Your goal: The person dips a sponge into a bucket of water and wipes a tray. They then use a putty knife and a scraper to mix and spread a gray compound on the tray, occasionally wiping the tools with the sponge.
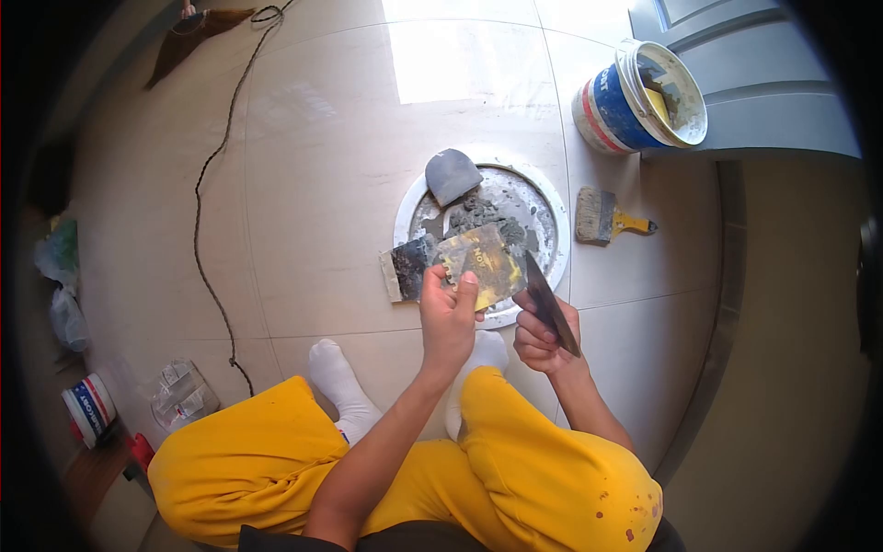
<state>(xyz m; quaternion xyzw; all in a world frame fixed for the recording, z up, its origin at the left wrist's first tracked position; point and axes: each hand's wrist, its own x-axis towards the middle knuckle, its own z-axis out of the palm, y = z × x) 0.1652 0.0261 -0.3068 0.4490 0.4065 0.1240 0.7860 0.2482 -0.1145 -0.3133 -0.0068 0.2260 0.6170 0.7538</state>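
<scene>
Nearest the camera are the person's yellow trousers [515, 460], knees drawn up, with two white socks [345, 386] planted on the floor just ahead. The floor [322, 184] is the largest thing in view: pale, glossy, large tiles with thin joints, a bright patch of light falling on it at the top. A grey-blue door [754, 83] closes off the upper right corner of the room.

Counted from large to small: one round white pan [552, 221] lies flat on the floor, smeared with grey mortar [487, 213], with one grey trowel blade [451, 175] resting on its far rim. One blue, white and red bucket [635, 97] leans near the door. One thin black cable [207, 230] snakes across the tiles on the left. One smaller paint tin [87, 409] stands at the lower left, just beside one crumpled clear wrapper [181, 394]. One brush with a yellow handle [607, 218] lies flat to the right of the pan, near it but apart.

The left hand [448, 317] has its grip closed on a yellow-stained putty blade [478, 262], thumb on its face, held over the near edge of the pan. A second, mortar-caked scraper [407, 269] shows just behind it; whether the hand grips that too cannot be told. The right hand [543, 340] has its grip closed on a dark narrow knife [550, 305], its edge touching the yellow blade.
</scene>
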